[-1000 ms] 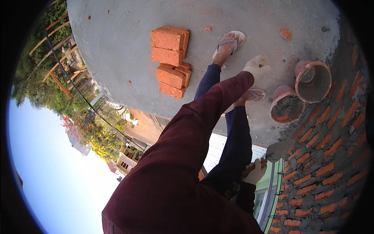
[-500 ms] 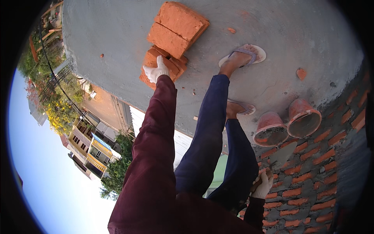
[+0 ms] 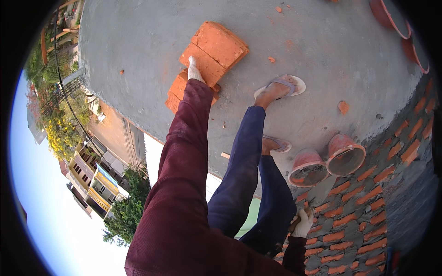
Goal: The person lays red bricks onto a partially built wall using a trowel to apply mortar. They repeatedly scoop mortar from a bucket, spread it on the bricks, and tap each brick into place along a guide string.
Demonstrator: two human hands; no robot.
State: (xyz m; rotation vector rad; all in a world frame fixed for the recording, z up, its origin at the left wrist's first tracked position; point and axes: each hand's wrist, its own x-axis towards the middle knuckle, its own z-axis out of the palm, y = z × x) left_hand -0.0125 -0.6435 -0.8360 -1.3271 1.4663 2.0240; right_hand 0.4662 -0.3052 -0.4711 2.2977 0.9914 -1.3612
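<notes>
My left hand (image 3: 194,70), in a white glove, reaches to the stack of orange bricks (image 3: 221,43). It touches the near side of the upper bricks, just above the lower bricks (image 3: 177,94); most of its fingers are hidden. Low on the right, my gloved right hand (image 3: 303,224) is closed around the handle of a trowel. The grey trowel blade (image 3: 321,191) points up toward two buckets, in front of the brick wall.
Two reddish buckets, one (image 3: 308,169) beside another (image 3: 346,155), stand by the mortared brick wall (image 3: 354,221). More buckets (image 3: 391,18) show at the upper right. My sandalled feet (image 3: 280,86) rest on the grey floor (image 3: 138,50), among brick fragments (image 3: 343,107). Houses and trees lie beyond the floor's left edge.
My left hand has moved from the lower bricks up to the side of the upper ones. The view has shifted, bringing buckets in at the upper right. My right hand keeps the trowel.
</notes>
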